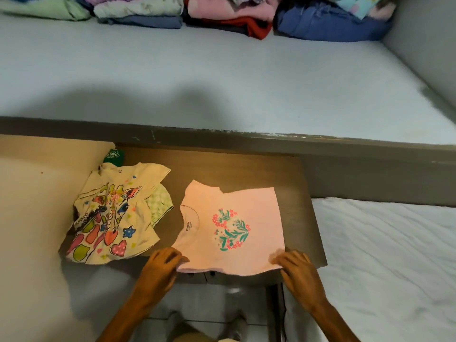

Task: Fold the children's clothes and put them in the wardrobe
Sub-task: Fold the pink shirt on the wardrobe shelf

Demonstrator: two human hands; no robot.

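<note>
Both hands palm-down, left hand (pixel 161 264), right hand (pixel 294 266), pinching pink shirt (pixel 229 228) hem

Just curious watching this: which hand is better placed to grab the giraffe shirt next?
The left hand: it rests at the pink shirt's near corner, beside the giraffe shirt; the right hand sits farther away.

Two bare hands and forearms seen from above. Left hand (pixel 160 264): no ring, no watch, no band at the wrist; knuckles and fingers (pixel 172 255) plainly visible, nails too small to judge. Right hand (pixel 296 270): likewise unadorned, no glove, wrist uncovered. No sleeve visible on either forearm as far as the bottom edge. Below and between the hands, a blurred patch of light grey, possibly clothing on the legs; cannot tell. At the very bottom, a tan patch, also unclear. No markings or dressings noted.
</note>
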